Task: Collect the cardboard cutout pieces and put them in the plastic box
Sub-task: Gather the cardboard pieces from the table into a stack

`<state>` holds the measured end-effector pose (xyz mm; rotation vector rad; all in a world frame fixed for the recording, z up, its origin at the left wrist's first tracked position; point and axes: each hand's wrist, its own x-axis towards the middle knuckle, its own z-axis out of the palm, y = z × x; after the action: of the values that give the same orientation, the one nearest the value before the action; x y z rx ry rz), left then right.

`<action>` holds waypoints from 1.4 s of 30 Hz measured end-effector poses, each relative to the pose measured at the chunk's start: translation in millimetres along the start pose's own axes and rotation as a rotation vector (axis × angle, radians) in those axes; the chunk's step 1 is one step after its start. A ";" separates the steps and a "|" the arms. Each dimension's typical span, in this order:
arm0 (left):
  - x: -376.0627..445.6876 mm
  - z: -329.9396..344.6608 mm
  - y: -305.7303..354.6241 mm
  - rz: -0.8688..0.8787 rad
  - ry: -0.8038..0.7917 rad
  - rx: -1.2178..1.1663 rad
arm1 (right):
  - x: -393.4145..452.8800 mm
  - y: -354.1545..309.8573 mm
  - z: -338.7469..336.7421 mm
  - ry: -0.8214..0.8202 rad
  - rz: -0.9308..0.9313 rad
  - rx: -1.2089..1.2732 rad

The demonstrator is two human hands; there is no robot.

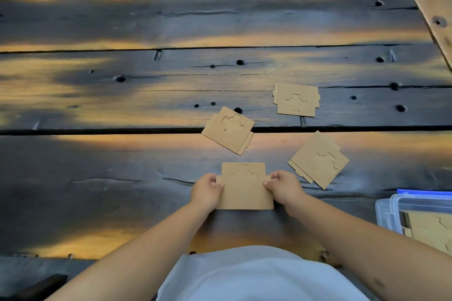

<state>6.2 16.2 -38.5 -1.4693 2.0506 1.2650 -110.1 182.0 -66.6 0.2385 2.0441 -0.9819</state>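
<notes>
The left hand [206, 189] and right hand [283, 187] each have their fingers [270, 188] clamped on a side edge of a cardboard piece [244, 187] just above the desk [97, 178]. It looks thin, light and stiff but bendable, so edge grips suit it, clear of the weak curved cuts; three more pieces lie beyond, the plastic box [385, 212] to the right
</notes>
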 end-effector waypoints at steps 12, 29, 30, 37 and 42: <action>69.6 -61.4 57.5 0.270 0.112 0.099 | 24.8 -62.7 40.2 0.115 0.025 0.247; 140.1 -55.9 79.3 0.286 0.051 0.331 | 58.9 -111.6 85.9 0.358 0.052 0.126; 138.4 -54.2 78.0 0.299 0.050 0.332 | 57.2 -114.7 85.9 0.351 0.059 0.127; 141.0 -56.3 78.7 0.272 0.082 0.296 | 53.8 -119.4 79.7 0.229 0.108 0.162; 145.4 -65.8 76.0 0.263 0.013 0.276 | 53.1 -105.4 74.2 0.129 0.035 0.177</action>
<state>-106.8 -117.0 -65.3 -1.1178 2.3750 1.0080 -149.5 48.4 -73.5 0.4402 2.0620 -1.1529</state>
